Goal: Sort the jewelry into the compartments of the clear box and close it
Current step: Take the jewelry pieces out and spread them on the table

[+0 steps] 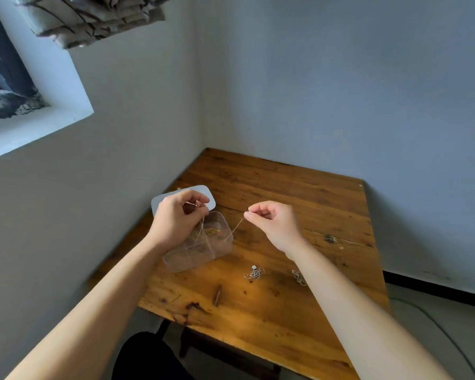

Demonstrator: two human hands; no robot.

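Observation:
A clear compartment box (187, 259) stands open on the wooden table (272, 311), with some gold jewelry (211, 231) inside a far compartment. Its grey lid (207, 194) lies flat just behind it. My left hand (176, 218) hovers over the box, pinching one end of a thin gold chain (236, 227). My right hand (274, 222) pinches the other end to the right of the box. The chain sags between them into the box. A silver jewelry piece (254, 273) lies on the table in front of the box, and another (298, 277) is partly hidden by my right forearm.
The table sits in a room corner, walls close on the left and behind. A window (3, 78) with a folded curtain is at the upper left. A dark stool or seat (146, 357) shows below the table's near edge. A cable (439, 327) runs on the floor at right.

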